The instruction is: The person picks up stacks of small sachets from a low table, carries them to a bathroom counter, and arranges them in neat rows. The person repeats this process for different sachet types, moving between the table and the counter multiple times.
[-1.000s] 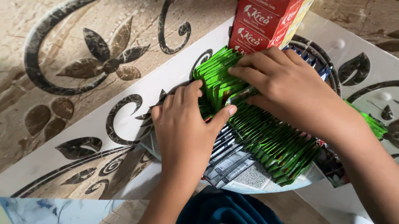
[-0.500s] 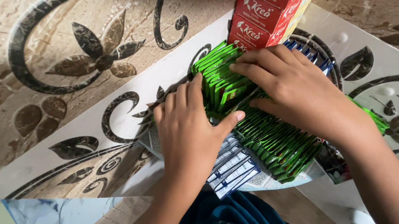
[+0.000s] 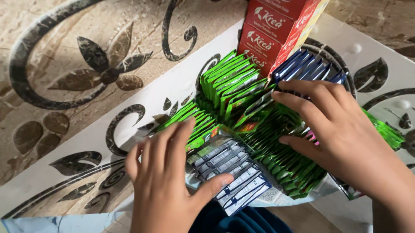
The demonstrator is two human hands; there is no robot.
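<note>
Marble floor [image 3: 47,40] carried dark floral inlay, green sachets [image 3: 231,81] sat below stacked red cartons [image 3: 272,21], blue sachets [image 3: 306,65] right of cartons, left hand [image 3: 166,178] fingers spread over grey sachets [image 3: 228,166], right hand [image 3: 340,129] fingers spread, pressed on green sachets.

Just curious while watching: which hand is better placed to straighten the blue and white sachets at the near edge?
Probably the left hand: its thumb already touches the blue and white sachets, while the right hand rests on the green sachets.

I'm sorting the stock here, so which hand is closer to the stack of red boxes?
Right. The right hand rests on the green sachets just below the red boxes; the left hand is lower, by the white-and-blue sachets.
</note>
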